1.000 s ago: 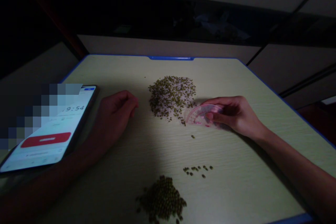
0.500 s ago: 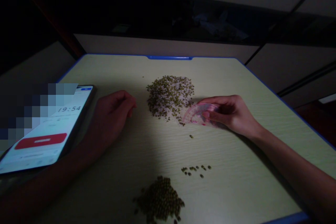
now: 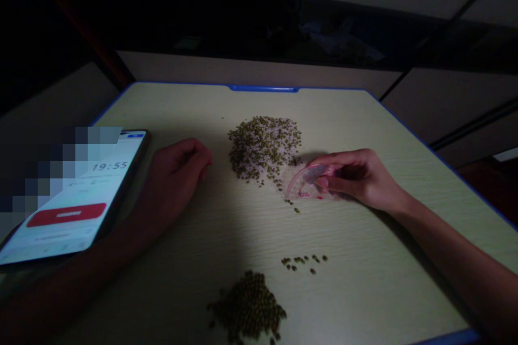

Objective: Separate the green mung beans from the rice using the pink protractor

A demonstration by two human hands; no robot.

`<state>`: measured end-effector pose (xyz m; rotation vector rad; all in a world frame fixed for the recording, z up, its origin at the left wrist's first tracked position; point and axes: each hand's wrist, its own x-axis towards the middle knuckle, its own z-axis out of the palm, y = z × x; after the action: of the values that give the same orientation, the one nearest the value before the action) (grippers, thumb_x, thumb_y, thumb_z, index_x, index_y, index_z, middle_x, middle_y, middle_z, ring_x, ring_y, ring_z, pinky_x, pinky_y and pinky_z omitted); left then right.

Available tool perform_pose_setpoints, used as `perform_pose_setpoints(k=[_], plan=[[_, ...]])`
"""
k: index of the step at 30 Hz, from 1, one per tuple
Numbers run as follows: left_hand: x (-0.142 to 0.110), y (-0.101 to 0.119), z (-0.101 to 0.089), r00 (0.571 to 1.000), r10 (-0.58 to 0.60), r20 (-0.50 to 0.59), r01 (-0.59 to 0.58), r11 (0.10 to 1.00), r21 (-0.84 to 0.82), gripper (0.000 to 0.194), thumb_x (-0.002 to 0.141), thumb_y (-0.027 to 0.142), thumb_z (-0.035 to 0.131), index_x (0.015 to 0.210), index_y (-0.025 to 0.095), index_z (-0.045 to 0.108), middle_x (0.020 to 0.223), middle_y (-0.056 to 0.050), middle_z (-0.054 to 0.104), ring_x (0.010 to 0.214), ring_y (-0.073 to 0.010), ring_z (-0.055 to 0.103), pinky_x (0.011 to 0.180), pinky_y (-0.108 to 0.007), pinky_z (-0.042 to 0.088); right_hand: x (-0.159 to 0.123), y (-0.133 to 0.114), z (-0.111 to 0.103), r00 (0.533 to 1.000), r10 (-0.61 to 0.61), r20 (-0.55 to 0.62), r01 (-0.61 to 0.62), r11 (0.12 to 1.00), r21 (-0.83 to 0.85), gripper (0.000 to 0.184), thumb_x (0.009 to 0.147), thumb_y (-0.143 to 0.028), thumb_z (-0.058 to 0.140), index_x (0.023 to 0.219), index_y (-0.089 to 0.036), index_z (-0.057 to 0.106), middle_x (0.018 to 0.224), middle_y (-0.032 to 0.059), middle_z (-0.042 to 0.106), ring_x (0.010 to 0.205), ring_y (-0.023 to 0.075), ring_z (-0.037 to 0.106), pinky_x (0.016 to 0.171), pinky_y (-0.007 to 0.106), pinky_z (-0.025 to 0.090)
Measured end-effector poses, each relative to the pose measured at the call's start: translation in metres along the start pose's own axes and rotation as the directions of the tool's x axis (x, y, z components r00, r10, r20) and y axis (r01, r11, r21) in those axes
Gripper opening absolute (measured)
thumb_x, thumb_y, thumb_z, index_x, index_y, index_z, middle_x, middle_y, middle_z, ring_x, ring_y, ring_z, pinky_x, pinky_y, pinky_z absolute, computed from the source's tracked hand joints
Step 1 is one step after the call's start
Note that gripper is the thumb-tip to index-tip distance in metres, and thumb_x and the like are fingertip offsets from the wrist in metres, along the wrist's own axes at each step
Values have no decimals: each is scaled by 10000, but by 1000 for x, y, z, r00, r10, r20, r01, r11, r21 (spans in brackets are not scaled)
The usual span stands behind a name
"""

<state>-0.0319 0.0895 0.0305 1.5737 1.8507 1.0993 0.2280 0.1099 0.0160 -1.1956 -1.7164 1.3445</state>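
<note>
Between the thumb and fingers of my right hand point(image 3: 356, 178) is a clear pink protractor point(image 3: 299, 186), its curved edge toward a mixed pile. That pile point(image 3: 263, 145) holds small green beans, likely mung beans, with fine whitish grains among them. A couple of loose beans point(image 3: 297, 210) lie just below the protractor's left corner. My left hand point(image 3: 178, 175) rests on the table left of the pile, fingers curled closed and apart from the beans; nothing shows in it. A heap of beans only point(image 3: 249, 304) sits at the near side.
Several stray beans point(image 3: 303, 261) lie right of the near heap. A phone point(image 3: 81, 188) with a lit timer screen stands at the left, beside my left forearm. The pale wood-grain table point(image 3: 384, 259) has a blue rim, and cabinet panels rise behind it.
The protractor has shifted slightly right and toward me, tilting more level. A bean now lies by its corner, off the mixed pile. My left hand stays in place.
</note>
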Motion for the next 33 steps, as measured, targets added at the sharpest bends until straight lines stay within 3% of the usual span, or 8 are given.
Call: perform_pose_setpoints(k=[8,12,18,25,29,33], plan=[[-2,1,0,1000,-8,1,8,1000,9,215,659,286,437,460,206,427,430,58,420,458,-98,391,479,-227,275,-3,-1,4,999,7,46,-6,1000,-15,242,644,-138,671,884,-139,704,495,-29,525,430,75,472,379,191,309],[-1,0,0,1000,12,0,-12,1000,3,217,659,294,435,462,204,431,438,52,430,470,-101,403,486,-229,285,-4,-3,10,996,5,93,-1,999,-39,243,677,-166,650,912,-126,694,505,-33,481,418,60,396,377,198,276],[0,-4,0,1000,29,3,-29,1000,0,230,657,320,427,458,204,420,435,55,424,459,-95,397,471,-223,276,-6,-2,22,982,-91,166,103,992,-68,205,710,-175,624,884,-88,687,536,-24,453,453,65,380,399,207,298],[-1,-4,1,999,44,-5,-44,999,-5,228,640,334,425,454,201,424,423,57,414,443,-88,384,456,-213,261,-14,-11,38,923,-207,324,255,960,-116,256,727,-130,590,946,-34,680,520,-10,485,419,56,367,360,190,276],[-1,-3,1,999,37,-1,-37,999,-8,230,642,341,432,461,199,434,425,59,419,443,-85,382,456,-207,267,-15,-12,38,931,-196,308,246,960,-133,251,725,-130,591,938,-30,679,514,-15,482,415,50,361,356,186,272],[-1,-4,1,999,36,-1,-36,999,-15,228,638,327,430,449,199,423,420,60,413,440,-82,380,452,-206,260,-13,-8,33,963,-161,215,191,973,-130,245,727,-159,593,932,-47,665,519,-31,458,428,53,368,374,187,294]])
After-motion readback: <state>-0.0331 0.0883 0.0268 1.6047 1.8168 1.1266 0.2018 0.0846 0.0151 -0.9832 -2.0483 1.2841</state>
